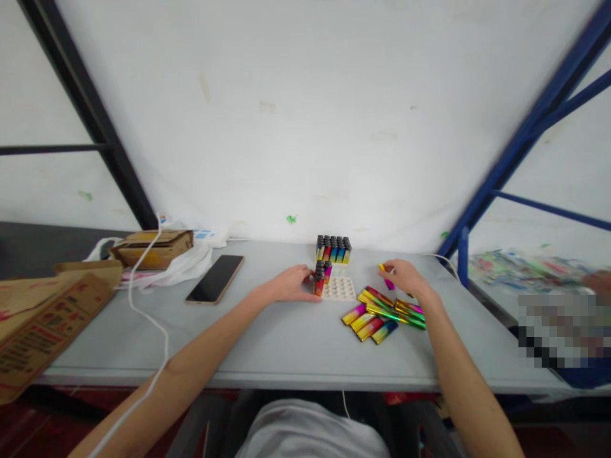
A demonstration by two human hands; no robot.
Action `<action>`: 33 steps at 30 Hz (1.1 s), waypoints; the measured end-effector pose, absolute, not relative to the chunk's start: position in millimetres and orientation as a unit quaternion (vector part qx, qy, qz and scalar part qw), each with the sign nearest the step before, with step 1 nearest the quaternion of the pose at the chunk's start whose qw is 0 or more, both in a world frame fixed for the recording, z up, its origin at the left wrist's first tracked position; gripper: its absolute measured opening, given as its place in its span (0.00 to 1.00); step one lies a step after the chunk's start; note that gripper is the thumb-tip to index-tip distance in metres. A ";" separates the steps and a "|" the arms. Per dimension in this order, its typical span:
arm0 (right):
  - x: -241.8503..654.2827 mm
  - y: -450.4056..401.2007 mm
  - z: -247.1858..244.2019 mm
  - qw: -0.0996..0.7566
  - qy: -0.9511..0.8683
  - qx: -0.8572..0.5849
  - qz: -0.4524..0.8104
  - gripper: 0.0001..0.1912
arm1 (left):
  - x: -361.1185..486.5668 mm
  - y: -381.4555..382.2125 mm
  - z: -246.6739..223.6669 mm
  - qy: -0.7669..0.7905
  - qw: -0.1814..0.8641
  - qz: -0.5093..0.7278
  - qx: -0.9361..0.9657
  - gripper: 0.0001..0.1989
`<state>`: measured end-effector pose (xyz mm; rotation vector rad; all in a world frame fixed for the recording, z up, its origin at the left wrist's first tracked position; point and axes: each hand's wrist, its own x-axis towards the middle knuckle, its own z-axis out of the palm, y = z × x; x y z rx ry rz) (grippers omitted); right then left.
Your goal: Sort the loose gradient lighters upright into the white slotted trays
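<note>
My left hand [294,284] curves around the left edge of a white tray [344,289] with rows of holes. Its thumb and fingers hold a few upright lighters [319,280] with black tops at that edge. In my right hand [405,277] is a shiny yellow and magenta lighter [387,278], pinched between the fingertips to the right of the tray. Below that hand lies a loose pile of metallic lighters [382,312] in yellow, red, green and magenta. Behind the tray stands a block of packed lighters [333,249], black tops upward.
A phone [216,279] lies left of my left hand. Farther left are a small cardboard box [160,247], a white plastic bag [191,267] and a big cardboard carton [57,318]. A white cable [143,305] hangs over my left forearm. At right, a blue metal frame [518,146] borders the table, with part of another person beyond.
</note>
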<state>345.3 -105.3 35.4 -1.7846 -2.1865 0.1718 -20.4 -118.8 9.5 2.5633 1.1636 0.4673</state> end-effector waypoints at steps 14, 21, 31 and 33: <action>285.7 -120.7 33.7 0.555 -0.529 -0.398 0.504 0.22 | -19.9 -119.9 10.9 0.399 0.131 0.160 0.893 0.34; 262.0 -126.5 26.4 0.492 -0.540 -0.361 0.580 0.29 | -19.9 -119.4 9.3 0.401 0.123 0.154 0.895 0.34; 244.2 -126.6 12.0 0.467 -0.580 -0.390 0.542 0.31 | -20.6 -118.2 9.3 0.398 0.132 0.155 0.895 0.34; 241.7 -127.4 11.2 0.479 -0.566 -0.438 0.508 0.34 | -20.6 -118.5 9.4 0.399 0.135 0.157 0.893 0.34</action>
